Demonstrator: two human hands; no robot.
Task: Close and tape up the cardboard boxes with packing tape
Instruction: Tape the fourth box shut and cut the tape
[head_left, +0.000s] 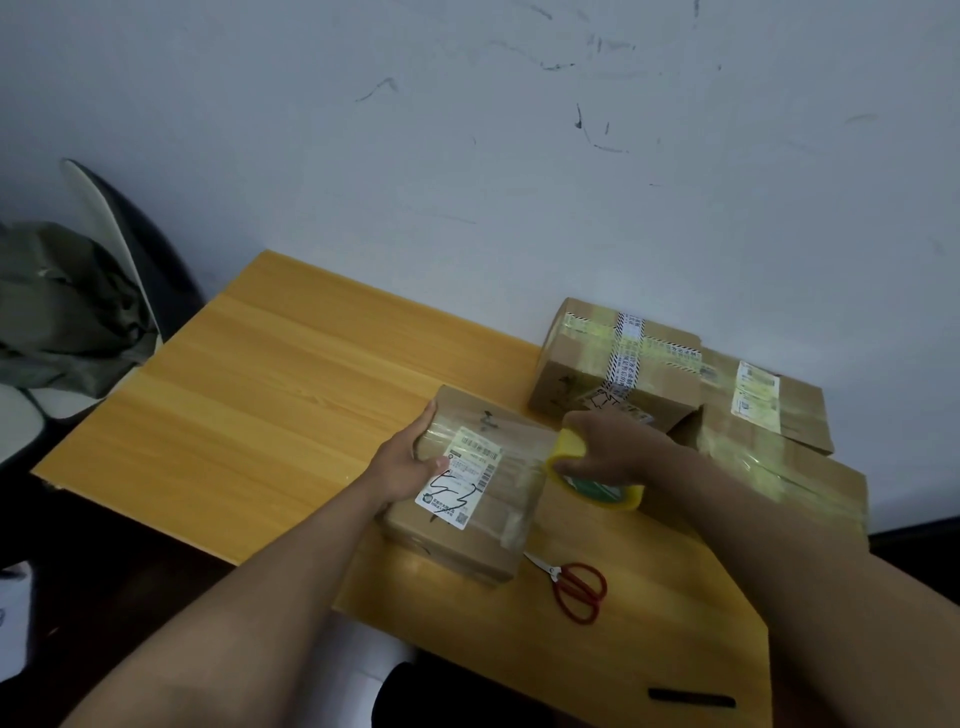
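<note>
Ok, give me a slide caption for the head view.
Left hand steadies a labelled brown cardboard box while right hand pulls a yellow packing tape roll across it; red-handled scissors lie nearby.

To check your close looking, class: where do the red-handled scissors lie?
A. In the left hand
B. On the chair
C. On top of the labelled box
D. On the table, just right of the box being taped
D: the red-handled scissors lie flat on the table, beside the box being taped.
</note>
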